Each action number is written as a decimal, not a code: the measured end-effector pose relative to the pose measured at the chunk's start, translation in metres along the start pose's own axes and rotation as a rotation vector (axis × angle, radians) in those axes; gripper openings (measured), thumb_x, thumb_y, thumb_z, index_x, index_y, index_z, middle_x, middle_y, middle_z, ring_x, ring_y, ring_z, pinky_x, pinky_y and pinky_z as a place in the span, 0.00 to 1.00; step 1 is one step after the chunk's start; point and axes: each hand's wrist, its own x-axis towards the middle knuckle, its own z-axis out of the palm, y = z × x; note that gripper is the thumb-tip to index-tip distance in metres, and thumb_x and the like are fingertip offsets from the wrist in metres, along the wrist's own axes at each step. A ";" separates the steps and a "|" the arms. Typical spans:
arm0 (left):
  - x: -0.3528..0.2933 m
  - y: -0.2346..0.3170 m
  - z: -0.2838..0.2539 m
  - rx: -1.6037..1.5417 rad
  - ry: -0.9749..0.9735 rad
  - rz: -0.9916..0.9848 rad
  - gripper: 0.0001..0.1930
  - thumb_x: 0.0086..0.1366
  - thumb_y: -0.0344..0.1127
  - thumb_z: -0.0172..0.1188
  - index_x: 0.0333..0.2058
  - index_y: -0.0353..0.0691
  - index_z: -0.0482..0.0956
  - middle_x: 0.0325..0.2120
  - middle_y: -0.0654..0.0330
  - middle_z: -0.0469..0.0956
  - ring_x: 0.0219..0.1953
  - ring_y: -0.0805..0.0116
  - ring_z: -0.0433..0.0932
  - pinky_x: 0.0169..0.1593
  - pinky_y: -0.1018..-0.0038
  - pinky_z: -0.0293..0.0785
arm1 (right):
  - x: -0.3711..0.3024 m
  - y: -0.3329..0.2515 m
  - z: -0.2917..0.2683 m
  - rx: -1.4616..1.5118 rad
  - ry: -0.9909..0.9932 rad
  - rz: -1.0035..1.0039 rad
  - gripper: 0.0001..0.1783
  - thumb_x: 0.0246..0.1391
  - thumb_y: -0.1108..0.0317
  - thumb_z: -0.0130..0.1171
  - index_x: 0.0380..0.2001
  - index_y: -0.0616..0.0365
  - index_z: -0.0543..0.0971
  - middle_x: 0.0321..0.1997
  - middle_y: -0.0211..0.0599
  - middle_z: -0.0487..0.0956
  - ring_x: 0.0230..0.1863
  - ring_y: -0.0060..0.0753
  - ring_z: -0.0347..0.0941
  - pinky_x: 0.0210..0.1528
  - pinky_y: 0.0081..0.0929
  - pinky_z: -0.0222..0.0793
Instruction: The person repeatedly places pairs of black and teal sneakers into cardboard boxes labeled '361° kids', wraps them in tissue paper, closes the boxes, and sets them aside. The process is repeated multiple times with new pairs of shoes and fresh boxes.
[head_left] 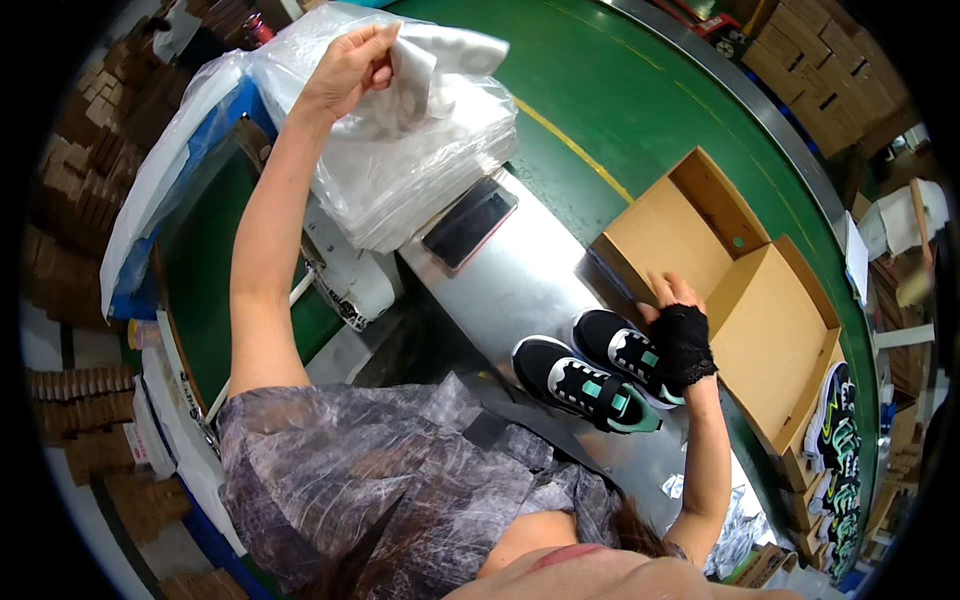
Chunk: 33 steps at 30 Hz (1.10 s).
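Note:
My left hand (350, 72) reaches out at the upper left, thumb and fingers pinched on the corner of a thin, translucent white sheet (455, 48). That sheet is lifted and folded over above a thick stack of clear plastic-like sheets (400, 185). My right hand (678, 295), with a black lace band on its wrist, has its fingers stretched out at the near edge of an open brown cardboard box (770, 330). Nothing shows inside the box. Just left of that wrist, two black sneakers (575, 380) with mint and white parts stand side by side on the metal table.
A dark phone (470, 222) lies on the metal table (530, 255) next to the stack. Beyond runs a green conveyor belt (580, 100). More shoes (838, 430) sit in boxes at the right. Crumpled paper (735, 530) lies at the lower right. Cartons (835, 60) are piled behind.

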 end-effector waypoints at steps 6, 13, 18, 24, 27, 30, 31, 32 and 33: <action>-0.002 0.039 0.111 -0.307 -0.149 0.027 0.11 0.63 0.42 0.50 0.29 0.43 0.73 0.21 0.70 0.70 0.18 0.82 0.63 0.23 0.84 0.60 | 0.050 -0.100 -0.037 0.950 -0.112 -0.046 0.54 0.34 0.49 0.66 0.60 0.59 0.51 0.57 0.55 0.61 0.60 0.45 0.56 0.58 0.34 0.54; 0.000 0.022 0.156 -0.331 -0.276 0.046 0.12 0.64 0.42 0.49 0.29 0.40 0.72 0.19 0.68 0.66 0.23 0.76 0.69 0.30 0.79 0.68 | 0.071 -0.140 -0.034 1.815 -0.028 0.402 0.30 0.42 0.57 0.65 0.41 0.68 0.67 0.38 0.40 0.73 0.37 0.27 0.69 0.45 0.26 0.63; -0.003 0.016 0.160 -0.148 -0.296 0.195 0.21 0.59 0.51 0.54 0.37 0.36 0.71 0.32 0.60 0.72 0.41 0.68 0.73 0.46 0.70 0.69 | 0.067 -0.137 -0.061 1.557 0.152 0.568 0.18 0.42 0.58 0.64 0.27 0.64 0.75 0.23 0.29 0.73 0.26 0.19 0.65 0.33 0.19 0.63; -0.043 0.013 0.165 0.754 -0.441 0.729 0.47 0.33 0.50 0.72 0.53 0.37 0.63 0.51 0.54 0.65 0.55 0.59 0.63 0.56 0.67 0.59 | 0.065 -0.125 -0.087 1.462 0.370 0.489 0.18 0.45 0.58 0.62 0.33 0.63 0.77 0.27 0.30 0.75 0.28 0.19 0.66 0.33 0.20 0.63; -0.045 0.009 0.166 0.787 -0.395 0.770 0.41 0.35 0.43 0.72 0.51 0.38 0.65 0.47 0.55 0.68 0.51 0.60 0.66 0.52 0.69 0.63 | 0.065 -0.125 -0.093 1.412 0.424 0.441 0.20 0.45 0.56 0.63 0.34 0.63 0.77 0.27 0.31 0.75 0.28 0.20 0.67 0.32 0.20 0.64; -0.050 0.016 0.165 0.639 -0.484 0.593 0.31 0.43 0.35 0.68 0.48 0.38 0.68 0.41 0.57 0.71 0.43 0.63 0.71 0.47 0.74 0.66 | 0.067 -0.121 -0.093 1.314 0.416 0.410 0.21 0.44 0.55 0.63 0.33 0.63 0.77 0.26 0.32 0.75 0.27 0.20 0.67 0.31 0.20 0.64; -0.046 0.012 0.163 0.631 -0.506 0.604 0.28 0.46 0.33 0.66 0.47 0.37 0.68 0.37 0.59 0.71 0.39 0.67 0.71 0.44 0.75 0.67 | 0.068 -0.118 -0.092 1.274 0.407 0.403 0.21 0.43 0.54 0.64 0.32 0.63 0.77 0.25 0.32 0.75 0.27 0.20 0.67 0.31 0.20 0.63; -0.040 0.004 0.158 0.623 -0.524 0.613 0.24 0.49 0.31 0.63 0.46 0.36 0.69 0.33 0.61 0.72 0.35 0.70 0.71 0.41 0.77 0.68 | 0.069 -0.115 -0.089 1.299 0.389 0.393 0.21 0.43 0.54 0.64 0.31 0.63 0.77 0.24 0.31 0.75 0.26 0.20 0.66 0.30 0.19 0.63; -0.035 0.000 0.154 0.616 -0.543 0.623 0.20 0.53 0.29 0.61 0.45 0.35 0.69 0.29 0.63 0.72 0.31 0.73 0.72 0.38 0.79 0.69 | 0.070 -0.111 -0.085 1.324 0.371 0.383 0.20 0.43 0.54 0.64 0.30 0.62 0.77 0.23 0.31 0.74 0.25 0.20 0.66 0.29 0.19 0.63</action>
